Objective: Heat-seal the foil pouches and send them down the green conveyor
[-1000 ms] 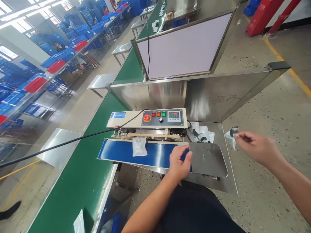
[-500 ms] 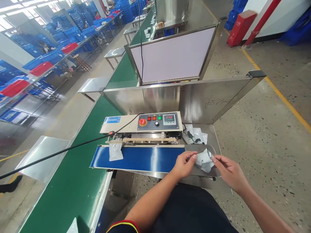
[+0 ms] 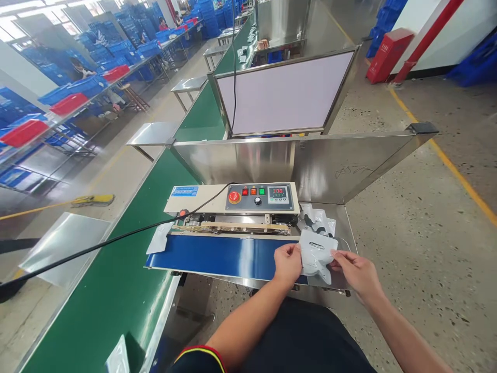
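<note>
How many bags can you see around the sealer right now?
3 clearly: one bag held by the left hand and right hand, one bag leaving the blue belt, and a pile behind, possibly hiding more.

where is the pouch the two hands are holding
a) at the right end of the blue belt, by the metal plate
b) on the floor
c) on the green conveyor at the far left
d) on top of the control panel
a: the left hand and right hand grip the pouch from either side, at the right end of the blue belt beside the metal plate, below the control panel.
</note>
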Demonstrator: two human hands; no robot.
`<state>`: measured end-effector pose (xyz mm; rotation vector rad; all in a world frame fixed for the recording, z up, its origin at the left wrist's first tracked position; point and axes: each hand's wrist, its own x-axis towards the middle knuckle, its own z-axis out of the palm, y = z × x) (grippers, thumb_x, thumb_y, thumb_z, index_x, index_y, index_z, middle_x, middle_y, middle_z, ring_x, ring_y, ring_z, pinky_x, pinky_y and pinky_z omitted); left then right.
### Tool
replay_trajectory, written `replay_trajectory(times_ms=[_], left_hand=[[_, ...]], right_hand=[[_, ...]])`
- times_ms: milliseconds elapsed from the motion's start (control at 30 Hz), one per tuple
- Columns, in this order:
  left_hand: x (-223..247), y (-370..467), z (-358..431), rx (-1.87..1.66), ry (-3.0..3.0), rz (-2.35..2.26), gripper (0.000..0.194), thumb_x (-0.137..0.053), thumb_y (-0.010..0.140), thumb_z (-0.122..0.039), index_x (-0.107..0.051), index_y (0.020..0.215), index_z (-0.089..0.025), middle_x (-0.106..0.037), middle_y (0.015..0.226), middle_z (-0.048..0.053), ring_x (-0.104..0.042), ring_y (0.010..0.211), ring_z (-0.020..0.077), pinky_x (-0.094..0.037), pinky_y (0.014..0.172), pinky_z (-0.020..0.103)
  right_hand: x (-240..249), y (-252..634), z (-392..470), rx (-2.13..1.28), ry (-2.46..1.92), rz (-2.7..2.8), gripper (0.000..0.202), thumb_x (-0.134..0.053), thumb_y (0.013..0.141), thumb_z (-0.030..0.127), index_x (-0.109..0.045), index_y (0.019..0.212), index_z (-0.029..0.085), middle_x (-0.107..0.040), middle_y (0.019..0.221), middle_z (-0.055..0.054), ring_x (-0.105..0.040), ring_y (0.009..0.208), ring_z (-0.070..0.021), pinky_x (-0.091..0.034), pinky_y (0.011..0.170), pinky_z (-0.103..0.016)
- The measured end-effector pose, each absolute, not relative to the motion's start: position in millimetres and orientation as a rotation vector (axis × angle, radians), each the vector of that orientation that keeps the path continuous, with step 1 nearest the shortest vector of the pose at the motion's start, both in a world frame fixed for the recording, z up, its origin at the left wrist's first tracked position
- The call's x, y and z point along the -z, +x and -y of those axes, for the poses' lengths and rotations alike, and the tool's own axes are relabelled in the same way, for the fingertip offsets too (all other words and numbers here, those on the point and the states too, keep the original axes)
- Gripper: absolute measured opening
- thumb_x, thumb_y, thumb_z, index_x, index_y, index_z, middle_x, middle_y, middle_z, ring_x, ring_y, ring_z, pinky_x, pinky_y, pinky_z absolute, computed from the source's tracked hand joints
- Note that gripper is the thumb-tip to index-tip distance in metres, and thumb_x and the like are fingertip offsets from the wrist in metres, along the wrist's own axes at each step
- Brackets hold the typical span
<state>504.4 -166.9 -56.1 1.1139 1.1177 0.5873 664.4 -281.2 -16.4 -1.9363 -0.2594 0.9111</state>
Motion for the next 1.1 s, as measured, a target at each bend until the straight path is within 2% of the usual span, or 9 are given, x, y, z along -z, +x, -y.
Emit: replay_trajectory(times_ms=[167,333,433,567,633,733,900,1000,1100], left_hand=[[65.0,492.3,150.3,-0.715,0.925,-1.225,0.049,-0.082,0.084,-0.06,-0.083,0.079,-0.011,-0.074,0.07,0.005,-0.057,0.061,0.0147,-0.045,0.059,0.025],[61.7,465.2,133.6,-0.811,0.819,-1.286,0.054,-0.086,0.081,-0.066,-0.083,0.085,-0.012,-0.08,0.079,0.009,-0.067,0.07,0.02,-0.054,0.065,0.028],[53.0,440.3,129.4,-0.863,0.879,-1.332,0.057,-0.084,0.085,-0.068,-0.085,0.099,-0.012,-0.084,0.094,0.014,-0.077,0.088,0.0276,-0.062,0.077,0.035],[37.2,400.7,134.4,-1.116,1.131,-1.518,0.061,-0.079,0.095,-0.065,-0.08,0.13,-0.016,-0.08,0.13,0.02,-0.077,0.116,0.0301,-0.064,0.098,0.039],[29.0,385.5,139.8,-1.164,1.222,-1.566,0.058,-0.073,0.101,-0.066,-0.078,0.132,-0.017,-0.08,0.13,0.019,-0.078,0.115,0.029,-0.064,0.1,0.041],[15.5,378.8,149.0,-1.115,1.337,-1.475,0.048,-0.065,0.108,-0.062,-0.082,0.119,-0.019,-0.083,0.112,0.015,-0.08,0.102,0.0271,-0.065,0.096,0.042],[-6.2,419.5,161.9,-1.037,1.626,-1.133,0.037,-0.064,0.11,-0.052,-0.085,0.114,-0.021,-0.084,0.102,0.013,-0.079,0.092,0.0258,-0.067,0.089,0.041],[-14.2,462.8,164.0,-0.976,1.777,-0.898,0.04,-0.068,0.107,-0.05,-0.083,0.13,-0.022,-0.084,0.125,0.017,-0.079,0.117,0.0316,-0.064,0.109,0.05],[-17.6,498.5,164.5,-0.881,1.798,-0.717,0.043,-0.068,0.107,-0.049,-0.08,0.137,-0.022,-0.079,0.142,0.017,-0.07,0.14,0.035,-0.054,0.126,0.056]], right_hand=[[26.6,651.7,241.4,-1.08,-1.875,0.239,0.041,-0.091,0.076,0.056,-0.081,0.084,0.018,-0.078,0.077,-0.011,-0.078,0.075,-0.0261,-0.07,0.07,-0.034],[36.0,651.9,200.9,-1.207,-1.96,0.412,0.038,-0.083,0.086,0.055,-0.082,0.089,0.017,-0.081,0.087,-0.014,-0.08,0.08,-0.0258,-0.069,0.072,-0.033],[36.4,692.4,177.1,-1.142,-2.159,0.528,0.031,-0.076,0.089,0.051,-0.081,0.088,0.02,-0.083,0.098,-0.017,-0.081,0.087,-0.029,-0.066,0.072,-0.035],[40.6,743.9,133.1,-0.926,-2.5,0.735,0.017,-0.084,0.07,0.034,-0.071,0.069,0.023,-0.08,0.092,-0.019,-0.078,0.106,-0.0407,-0.06,0.086,-0.044],[41.8,750.3,113.9,-0.909,-2.572,0.88,0.019,-0.083,0.067,0.028,-0.066,0.061,0.023,-0.077,0.085,-0.018,-0.076,0.104,-0.0421,-0.056,0.088,-0.046],[29.8,748.7,104.1,-0.874,-2.582,1.093,0.023,-0.075,0.076,0.025,-0.061,0.058,0.023,-0.076,0.086,-0.019,-0.074,0.097,-0.037,-0.049,0.081,-0.042],[-35.2,759.0,143.8,-0.74,-2.501,1.313,0.023,-0.065,0.09,0.032,-0.065,0.069,0.024,-0.077,0.086,-0.011,-0.065,0.08,-0.0249,-0.041,0.071,-0.035],[-76.8,759.6,179.3,-0.831,-2.333,1.415,0.023,-0.064,0.089,0.039,-0.069,0.072,0.025,-0.072,0.072,-0.004,-0.06,0.067,-0.0211,-0.04,0.064,-0.032],[-96.2,748.0,207.3,-0.942,-2.087,1.414,0.031,-0.069,0.085,0.052,-0.073,0.072,0.025,-0.072,0.073,-0.003,-0.061,0.068,-0.0216,-0.045,0.064,-0.031]])
